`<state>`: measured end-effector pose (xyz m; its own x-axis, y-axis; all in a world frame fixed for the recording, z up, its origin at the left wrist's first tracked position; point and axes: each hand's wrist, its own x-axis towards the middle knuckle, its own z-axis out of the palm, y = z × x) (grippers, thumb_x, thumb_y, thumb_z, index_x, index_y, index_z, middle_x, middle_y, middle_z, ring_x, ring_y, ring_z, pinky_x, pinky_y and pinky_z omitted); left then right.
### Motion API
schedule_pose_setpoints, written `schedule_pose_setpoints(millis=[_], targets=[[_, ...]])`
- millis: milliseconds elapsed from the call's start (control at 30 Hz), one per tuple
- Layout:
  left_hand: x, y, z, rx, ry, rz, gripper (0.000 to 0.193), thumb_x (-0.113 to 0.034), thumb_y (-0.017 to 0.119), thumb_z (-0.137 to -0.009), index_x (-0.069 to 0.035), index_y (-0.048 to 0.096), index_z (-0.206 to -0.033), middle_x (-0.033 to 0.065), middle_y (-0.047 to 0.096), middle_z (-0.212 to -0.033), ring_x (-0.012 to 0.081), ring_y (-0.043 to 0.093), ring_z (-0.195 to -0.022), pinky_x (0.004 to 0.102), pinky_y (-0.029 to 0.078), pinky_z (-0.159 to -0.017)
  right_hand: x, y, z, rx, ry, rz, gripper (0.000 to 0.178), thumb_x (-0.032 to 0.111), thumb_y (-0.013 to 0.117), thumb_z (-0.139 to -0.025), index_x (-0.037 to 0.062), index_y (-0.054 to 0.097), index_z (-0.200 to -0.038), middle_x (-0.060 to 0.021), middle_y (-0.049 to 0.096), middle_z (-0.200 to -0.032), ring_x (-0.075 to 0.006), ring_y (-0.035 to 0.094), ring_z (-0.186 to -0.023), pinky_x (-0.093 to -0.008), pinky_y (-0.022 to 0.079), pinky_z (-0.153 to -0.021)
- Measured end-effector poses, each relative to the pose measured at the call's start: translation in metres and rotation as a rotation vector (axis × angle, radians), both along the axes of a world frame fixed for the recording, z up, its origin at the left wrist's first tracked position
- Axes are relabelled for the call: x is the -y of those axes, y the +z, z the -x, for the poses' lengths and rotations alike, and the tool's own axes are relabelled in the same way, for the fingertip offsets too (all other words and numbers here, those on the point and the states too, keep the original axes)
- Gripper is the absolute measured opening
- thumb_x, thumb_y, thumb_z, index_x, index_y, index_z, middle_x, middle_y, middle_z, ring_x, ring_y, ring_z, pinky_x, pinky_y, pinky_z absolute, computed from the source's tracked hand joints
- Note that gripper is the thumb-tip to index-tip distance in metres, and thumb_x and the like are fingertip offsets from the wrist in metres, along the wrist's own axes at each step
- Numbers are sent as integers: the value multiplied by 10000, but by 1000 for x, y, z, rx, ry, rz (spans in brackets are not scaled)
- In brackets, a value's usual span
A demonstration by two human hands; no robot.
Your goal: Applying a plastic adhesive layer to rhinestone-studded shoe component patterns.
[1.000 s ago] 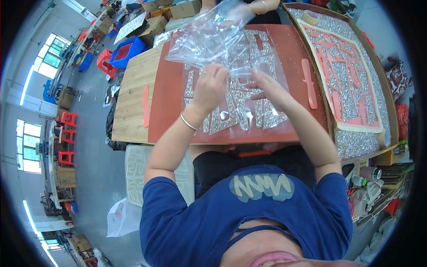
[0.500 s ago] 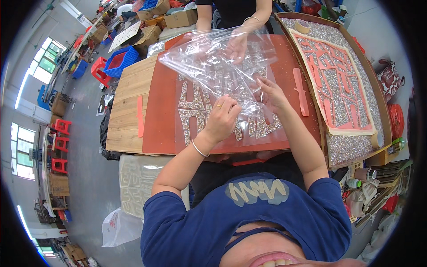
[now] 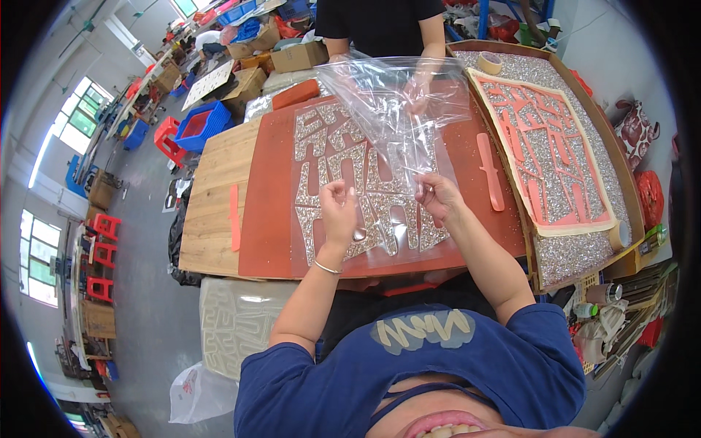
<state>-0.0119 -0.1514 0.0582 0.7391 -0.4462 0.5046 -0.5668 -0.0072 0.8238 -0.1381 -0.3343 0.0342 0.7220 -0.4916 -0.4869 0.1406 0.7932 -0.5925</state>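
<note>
A clear plastic film [image 3: 381, 98] hangs crumpled above the table, narrowing toward me. My right hand [image 3: 441, 201] is closed, pinching its near tip between thumb and fingers. To the left, my left hand [image 3: 338, 219] is raised with loosely curled fingers apart, and no film shows in it. Below both hands lies a clear sheet with glittery rhinestone cut-out shapes [image 3: 310, 148], flat on a reddish-brown board [image 3: 269, 197]. Across the table a co-worker's hand [image 3: 418, 93] is at the film's far part; their other hand is mostly hidden behind the film.
Pink strips lie left [image 3: 234, 217] and right [image 3: 491, 171] of the sheet. At right, a tray of loose rhinestones [image 3: 569, 255] holds a pink stencil frame [image 3: 544, 226] and tape rolls [image 3: 490, 63]. A reddish block [image 3: 296, 94] sits at the board's far left corner. Blue crates [image 3: 203, 125] stand beyond.
The film has moved away from me and to the right, uncovering more rhinestone shapes. My left hand has come off it and drawn back left; my right hand has come slightly nearer.
</note>
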Motion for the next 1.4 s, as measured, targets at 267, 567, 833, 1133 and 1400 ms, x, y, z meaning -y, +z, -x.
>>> schedule_pose_setpoints(millis=[267, 567, 833, 1133, 1400], targets=[[106, -42, -43, -1389, -636, 112, 277, -194, 467, -895, 28, 438, -1058, 189, 567, -980, 314, 592, -880, 421, 529, -738, 0, 5, 13, 285, 135, -103, 116, 78, 508, -854, 9, 568, -926, -37, 605, -735, -118, 584, -598, -226, 493, -503], [147, -19, -1, -1831, -1242, 351, 349, -319, 414, -901, 12, 473, -994, 154, 552, -872, 273, 574, -765, 396, 524, -636, -8, 6, 29, 218, 178, -157, 173, 81, 543, -841, -3, 561, -991, -62, 635, -787, -166, 648, -686, -270, 559, -583], [148, -59, -6, -2015, -1279, 444, 364, -339, 415, -898, 9, 476, -985, 138, 539, -839, 257, 557, -721, 384, 516, -606, -16, 6, 20, 250, 118, -155, 120, 121, 536, -867, 36, 546, -950, -52, 618, -808, -150, 633, -682, -259, 542, -562], [128, -70, 2, -2069, -1302, 411, 380, -362, 417, -896, 5, 479, -976, 121, 525, -801, 238, 538, -672, 370, 507, -573, -31, 3, 34, 206, 260, -127, 194, 168, 530, -880, 33, 544, -1019, -32, 614, -814, -160, 641, -719, -264, 536, -553], [126, -87, -3, -2224, -1476, 461, 395, -382, 418, -894, 1, 481, -967, 105, 512, -769, 222, 521, -628, 357, 498, -543, -43, 1, 35, 239, 274, -86, 233, 157, 492, -894, 11, 519, -1074, -66, 631, -894, -200, 645, -851, -282, 563, -573]])
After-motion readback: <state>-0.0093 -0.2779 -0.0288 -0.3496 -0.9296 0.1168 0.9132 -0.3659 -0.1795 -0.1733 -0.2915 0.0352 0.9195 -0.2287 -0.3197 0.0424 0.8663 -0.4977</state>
